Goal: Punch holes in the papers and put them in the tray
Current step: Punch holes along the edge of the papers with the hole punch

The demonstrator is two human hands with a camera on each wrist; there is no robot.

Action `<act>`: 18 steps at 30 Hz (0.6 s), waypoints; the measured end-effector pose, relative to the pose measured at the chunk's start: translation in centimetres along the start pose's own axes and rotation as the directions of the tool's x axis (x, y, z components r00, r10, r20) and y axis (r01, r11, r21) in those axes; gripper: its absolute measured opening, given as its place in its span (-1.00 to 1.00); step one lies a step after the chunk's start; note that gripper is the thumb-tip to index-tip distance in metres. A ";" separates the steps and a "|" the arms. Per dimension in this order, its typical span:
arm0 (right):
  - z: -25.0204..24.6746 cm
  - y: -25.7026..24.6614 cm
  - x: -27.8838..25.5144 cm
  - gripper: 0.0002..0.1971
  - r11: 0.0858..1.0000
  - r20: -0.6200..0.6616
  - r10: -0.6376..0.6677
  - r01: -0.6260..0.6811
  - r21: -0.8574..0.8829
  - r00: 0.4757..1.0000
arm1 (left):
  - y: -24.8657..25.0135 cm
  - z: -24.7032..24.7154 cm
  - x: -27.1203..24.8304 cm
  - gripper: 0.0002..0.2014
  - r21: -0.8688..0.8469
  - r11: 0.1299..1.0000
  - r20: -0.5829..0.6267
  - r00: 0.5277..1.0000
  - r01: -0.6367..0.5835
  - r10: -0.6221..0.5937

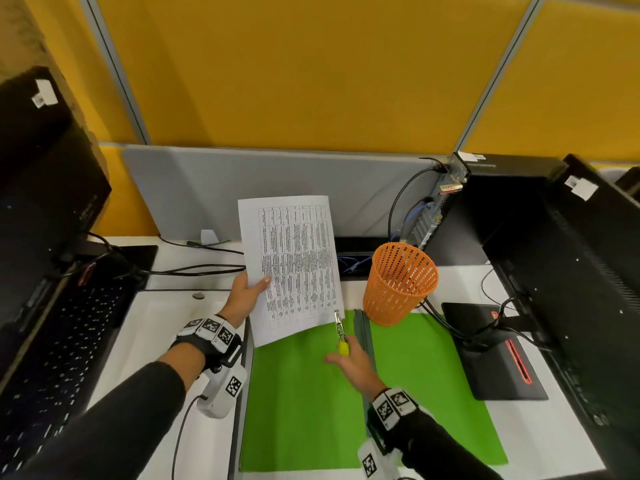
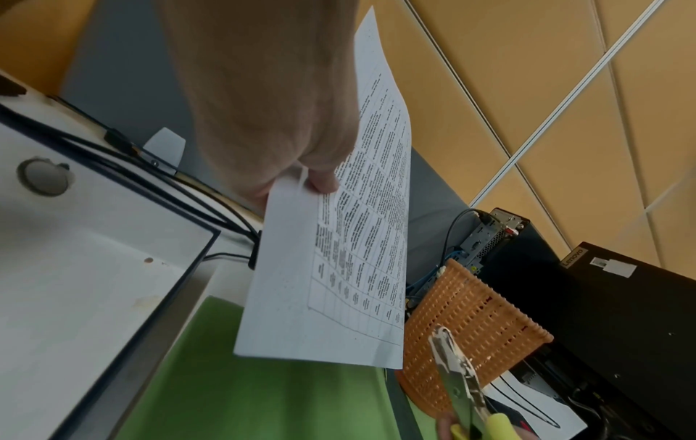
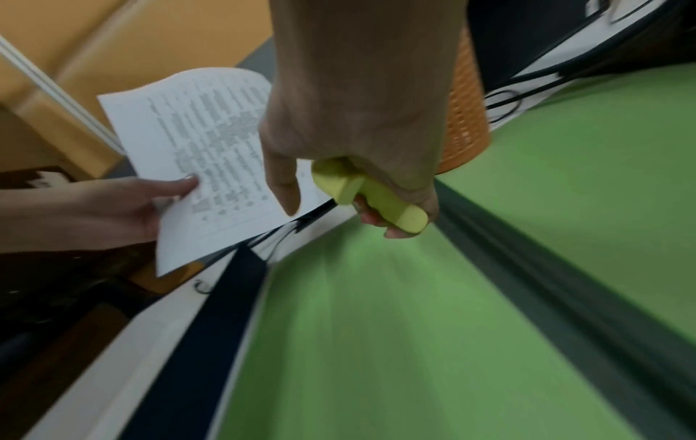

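Above the green folder [image 1: 304,393] on the bench, left hand [image 1: 244,292] pinched 1 printed sheet [image 1: 294,265] upright, corner offered to the punch [image 1: 341,332]. Right hand [image 1: 349,362] wrapped its yellow handles (jaw state unclear). Orange basket [image 1: 398,282] stood just beside.

White desk [image 1: 166,327], green mat [image 1: 304,403], orange basket [image 1: 398,282], black keyboard [image 1: 59,341]
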State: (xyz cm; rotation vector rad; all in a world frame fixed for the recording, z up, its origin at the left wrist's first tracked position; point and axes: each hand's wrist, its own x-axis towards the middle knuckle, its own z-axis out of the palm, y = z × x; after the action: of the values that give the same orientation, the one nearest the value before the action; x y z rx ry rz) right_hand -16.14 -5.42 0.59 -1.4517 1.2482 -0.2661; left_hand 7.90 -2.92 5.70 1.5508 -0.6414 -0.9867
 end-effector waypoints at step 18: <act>8.6 -5.0 -0.2 -0.81 0.976 0.145 -0.149 0.123 0.179 0.978 | 7.4 -1.5 -0.5 -0.61 -0.042 0.992 -0.045 0.993 -0.115 0.113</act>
State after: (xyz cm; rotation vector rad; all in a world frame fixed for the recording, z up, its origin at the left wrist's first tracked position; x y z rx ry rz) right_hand -7.17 -1.30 1.91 -1.3847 0.9761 -0.3354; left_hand 9.80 -3.38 13.03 1.4755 -0.6668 -0.8748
